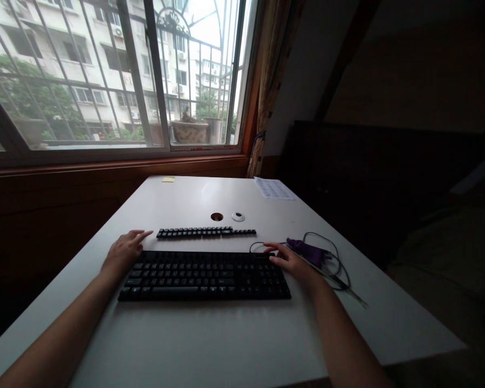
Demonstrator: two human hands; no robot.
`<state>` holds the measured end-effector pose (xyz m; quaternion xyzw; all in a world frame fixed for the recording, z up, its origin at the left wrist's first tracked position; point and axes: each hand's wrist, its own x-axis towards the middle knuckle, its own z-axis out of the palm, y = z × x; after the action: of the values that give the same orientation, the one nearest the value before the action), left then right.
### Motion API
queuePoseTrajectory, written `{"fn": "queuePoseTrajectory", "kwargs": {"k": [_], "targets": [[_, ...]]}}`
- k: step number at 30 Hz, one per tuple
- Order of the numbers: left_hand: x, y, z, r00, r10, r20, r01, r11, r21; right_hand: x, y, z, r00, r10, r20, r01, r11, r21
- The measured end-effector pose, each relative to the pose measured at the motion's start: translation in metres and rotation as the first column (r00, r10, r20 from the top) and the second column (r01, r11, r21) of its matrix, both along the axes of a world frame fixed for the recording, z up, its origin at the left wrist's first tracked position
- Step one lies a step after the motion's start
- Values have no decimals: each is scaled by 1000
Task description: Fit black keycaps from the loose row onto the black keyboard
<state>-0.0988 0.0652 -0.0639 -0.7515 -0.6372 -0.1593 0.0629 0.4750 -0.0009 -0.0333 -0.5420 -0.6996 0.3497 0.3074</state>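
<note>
A black keyboard [204,276] lies flat on the white table, its top rows looking bare of keycaps. Behind it, loose dark keycaps [194,232] stand lined up in rows. At the keyboard's upper left corner rests my left hand [127,248], fingers stretched out and the index pointing toward the keycap rows; nothing is in it. My right hand [289,261] is at the upper right corner, fingers apart, the fingertips at or just over the keyboard's edge. Beside that hand are a purple cloth [309,252], a cable [345,269] and a thin metal tool [358,298].
The white table [194,339] has a round hole [217,216] with a white cover [238,216] beside it. A yellow note [168,179] and a printed sheet [275,189] lie at the far edge, below a barred window [105,75] and a curtain [269,81].
</note>
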Motion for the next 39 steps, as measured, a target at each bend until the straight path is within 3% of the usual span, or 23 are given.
{"fn": "queuePoseTrajectory", "kwargs": {"k": [10, 20, 26, 32, 39], "targets": [[-7, 10, -5, 980, -200, -10, 200, 980, 19, -10, 0, -3, 994, -109, 0, 108, 991, 84], [-9, 10, -5, 978, -208, -30, 208, 978, 20, -8, 2, -6, 991, -131, 19, 129, 987, 94], [-15, 9, -10, 973, -226, 38, 224, 974, 46, -8, 2, -9, 990, -143, 10, 141, 984, 110], [-39, -12, -10, 955, -293, 54, 292, 956, 16, -10, 1, -6, 989, -150, 6, 149, 983, 106], [-68, -49, -17, 953, -284, 107, 281, 959, 37, -11, -1, -6, 990, -143, -2, 143, 984, 110]]}}
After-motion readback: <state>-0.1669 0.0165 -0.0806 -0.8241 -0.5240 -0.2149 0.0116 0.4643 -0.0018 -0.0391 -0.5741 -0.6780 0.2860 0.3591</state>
